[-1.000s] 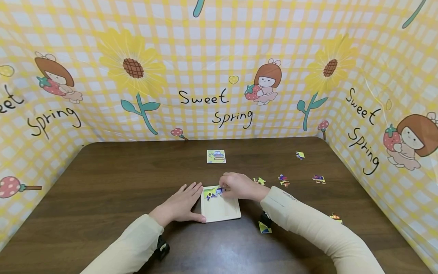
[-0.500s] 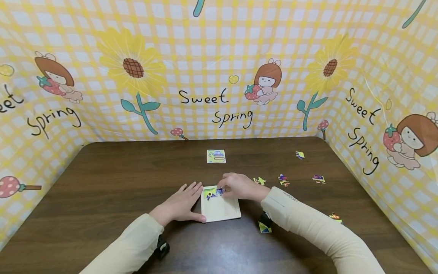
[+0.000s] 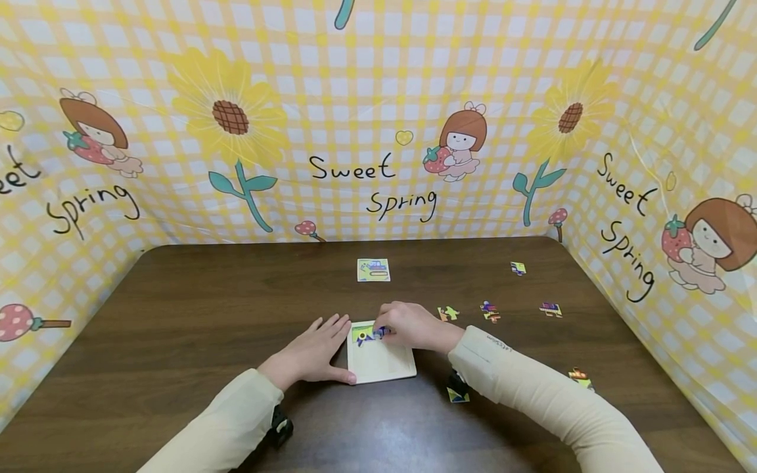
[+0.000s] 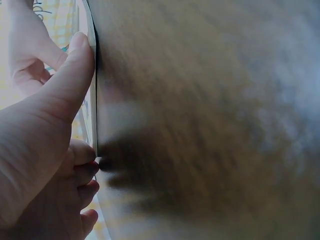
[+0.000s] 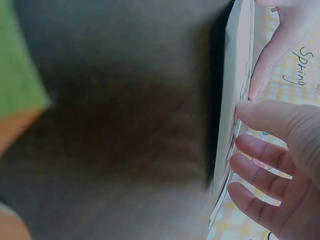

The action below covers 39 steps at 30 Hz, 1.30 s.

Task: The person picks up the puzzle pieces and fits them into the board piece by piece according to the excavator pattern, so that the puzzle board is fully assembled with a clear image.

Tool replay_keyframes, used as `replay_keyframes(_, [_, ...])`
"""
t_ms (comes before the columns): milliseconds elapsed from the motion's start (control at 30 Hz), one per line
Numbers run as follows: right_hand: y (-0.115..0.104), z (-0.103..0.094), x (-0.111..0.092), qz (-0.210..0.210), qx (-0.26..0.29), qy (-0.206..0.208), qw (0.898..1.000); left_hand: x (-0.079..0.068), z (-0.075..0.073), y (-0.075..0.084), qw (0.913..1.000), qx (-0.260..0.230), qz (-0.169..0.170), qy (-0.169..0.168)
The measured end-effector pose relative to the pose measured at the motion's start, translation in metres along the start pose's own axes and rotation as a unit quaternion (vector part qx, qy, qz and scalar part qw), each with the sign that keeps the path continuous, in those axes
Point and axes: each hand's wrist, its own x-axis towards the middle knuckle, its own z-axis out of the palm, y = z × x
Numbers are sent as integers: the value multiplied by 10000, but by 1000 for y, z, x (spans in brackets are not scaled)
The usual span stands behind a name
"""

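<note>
In the head view a pale puzzle tray (image 3: 384, 361) lies on the table. Joined yellow-green and blue pieces (image 3: 362, 334) fill its far left corner. My left hand (image 3: 310, 351) rests against the tray's left side, fingers stretched out, thumb at the near corner; the left wrist view shows that thumb (image 4: 75, 70) along the edge. Over the tray's far right part, my right hand (image 3: 408, 325) pinches a blue puzzle piece (image 3: 380, 332), mostly covered by the fingers. Thumb and fingertips of the right hand (image 5: 280, 155) meet the tray's surface in the right wrist view.
Loose puzzle pieces lie to the right: a green one (image 3: 447, 313), a purple-red one (image 3: 489, 311), a purple one (image 3: 550, 309) and several others. One piece (image 3: 458, 395) is partly under the right wrist. A picture card (image 3: 373, 270) lies beyond the tray.
My right hand has shifted slightly nearer and lower over the tray, and more of the green piece behind it shows. The left hand and tray have stayed put.
</note>
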Motion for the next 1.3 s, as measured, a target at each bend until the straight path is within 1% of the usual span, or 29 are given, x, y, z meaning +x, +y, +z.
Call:
replay_keyframes(200, [1, 1, 0, 14, -10, 51, 10000, 0, -1, 1, 10000, 1, -33, -21])
replay_keyframes(367, [9, -4, -3, 23, 320, 134, 9994, -1, -1, 1, 10000, -13, -52, -42])
replay_keyframes(467, [22, -12, -9, 257, 529, 298, 9978, -1, -1, 2, 10000, -42, -58, -43])
replay_keyframes(567, [41, -22, -18, 696, 697, 505, 9939, -1, -1, 3, 10000, -64, -56, -40])
replay_keyframes(633, [57, -28, -26, 1108, 879, 638, 9879, -2, -1, 3, 10000, -67, -46, -34])
replay_keyframes(800, [100, -46, -52, 1953, 1379, 989, 9659, -1, -1, 3, 10000, -60, -46, -29])
replay_keyframes(967, [139, -60, -82, 2481, 1342, 1266, 9510, -1, 0, 1, 10000, -9, -60, -34])
replay_keyframes(1067, [160, -66, -100, 2882, 1358, 1294, 9390, -1, 1, 0, 10000, -13, -48, -33])
replay_keyframes(1133, [172, -69, -112, 3165, 1413, 1279, 9293, -2, 1, 1, 10000, -22, -64, -43])
replay_keyframes(1300, [196, -69, -139, 3790, 1468, 1236, 9053, -1, 3, 0, 9999, 2, -106, -53])
